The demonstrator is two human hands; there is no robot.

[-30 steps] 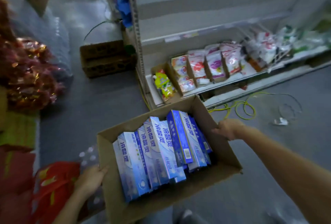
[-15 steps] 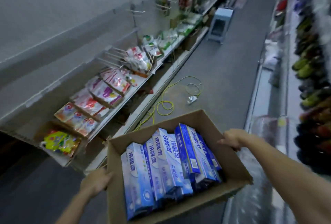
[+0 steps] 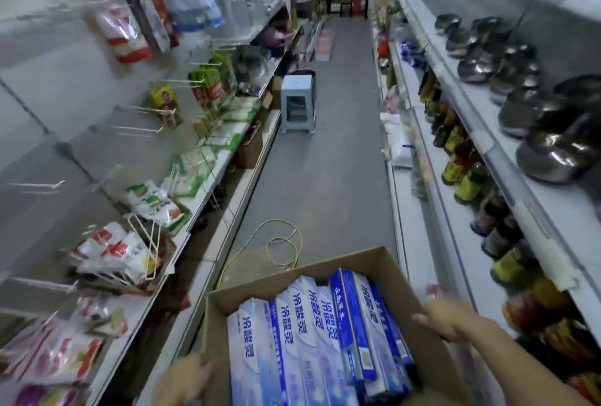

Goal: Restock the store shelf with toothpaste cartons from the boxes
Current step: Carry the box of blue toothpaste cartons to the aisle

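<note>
The cartons (image 3: 309,337) lie packed in the box (image 3: 216,324), long axes running near wall to far wall, between the left hand (image 3: 182,379) clasping its left wall and the right hand (image 3: 452,321) curled over its right rim, nearer them.

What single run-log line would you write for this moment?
phase: carrying; left hand: holds cardboard box; right hand: holds box; toothpaste cartons: inside box; blue stool: aisle ahead
</note>
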